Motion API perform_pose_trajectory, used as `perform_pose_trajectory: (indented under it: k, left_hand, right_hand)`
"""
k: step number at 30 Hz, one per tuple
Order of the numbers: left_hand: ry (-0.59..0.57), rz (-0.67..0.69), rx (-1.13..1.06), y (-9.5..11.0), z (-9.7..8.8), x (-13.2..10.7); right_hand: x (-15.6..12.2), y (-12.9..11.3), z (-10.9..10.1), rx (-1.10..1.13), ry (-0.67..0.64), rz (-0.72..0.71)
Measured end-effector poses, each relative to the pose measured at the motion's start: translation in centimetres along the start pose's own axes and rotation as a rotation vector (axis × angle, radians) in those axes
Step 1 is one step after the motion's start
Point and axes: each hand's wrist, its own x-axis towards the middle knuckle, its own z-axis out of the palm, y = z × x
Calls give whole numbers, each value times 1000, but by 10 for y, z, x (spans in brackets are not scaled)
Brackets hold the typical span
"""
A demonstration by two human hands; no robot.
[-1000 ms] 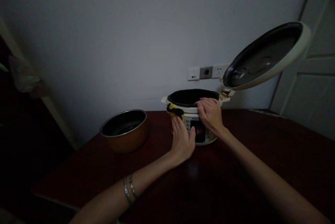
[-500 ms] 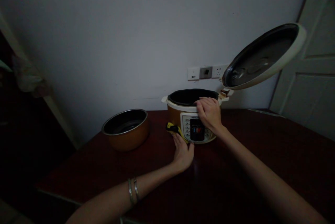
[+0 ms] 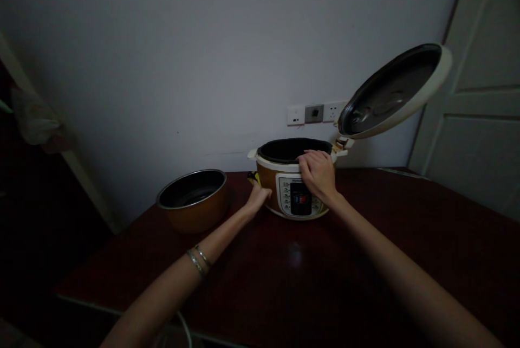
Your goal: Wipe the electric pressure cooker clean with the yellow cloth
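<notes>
- Plainly, the cooker (image 3: 284, 193) stands upright near the counter's (image 3: 325, 261) back edge, its panel facing the person and its mouth open.
- Its lid (image 3: 392, 93) is hinged up and back on the cooker's right, with the inside showing.
- A yellow cloth (image 3: 254, 176) lies against the cooker's left flank, low down; only a scrap shows past the fingertips.
- The left hand (image 3: 260, 197) is the nearer one to that flank. Its fingers are pressed together, holding the cloth to the cooker's wall.
- The right hand (image 3: 317, 173) sits on the cooker's front rim above the panel, fingers curled over the edge and gripping it.
- A loose pot (image 3: 193, 199) stands well to the cooker's left, apart from both hands.
- Wall sockets (image 3: 314, 114) are behind the cooker.
</notes>
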Motion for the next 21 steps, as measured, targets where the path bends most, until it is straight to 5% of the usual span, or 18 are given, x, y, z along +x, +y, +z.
perform_pose_trajectory:
  k: [6,11,15,17,21]
  left_hand:
    - [-131,-104,-78,-14,-10,-4]
    - [-152,-77,-139,11,-24,9]
    - [-147,71,-161,27,-31,21]
    - [-146,106,-133,21,-29,20]
    - [-168,-42,-41,-11,-20,5]
  right_hand:
    - [-1,1,2,-3,37,2]
    - [-2,1,2,5,31,2]
    - [-2,0,2,1,18,16]
    - [-2,1,2,5,21,16]
    - [-2,1,3,3,41,10]
